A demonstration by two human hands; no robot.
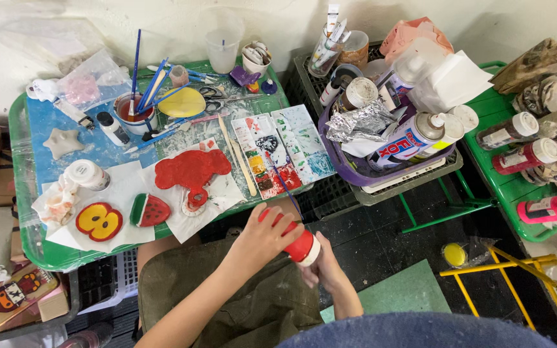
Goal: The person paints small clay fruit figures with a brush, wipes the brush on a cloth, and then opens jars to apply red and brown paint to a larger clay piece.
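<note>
— Right, where's the red paint bottle (296, 241)?
— Down at six o'clock, over the lap, clear of the green tray (20, 193). Tilted, white end toward four o'clock.
— Held how?
— Left hand (262, 238) wrapped shut around the red end, likely twisting the cap; right hand (325, 267) clamped under the white end, steadying.
— And the thin brush (285, 187)?
— Poking up toward eleven o'clock from the left hand; cannot tell whether pinched there.
— Palette (285, 151)?
— Up at twelve o'clock, within reach, beside the red crab piece (191, 171) at ten o'clock.

Single head view, steep downward look, close over lap, green table (27, 248) ahead.
</note>
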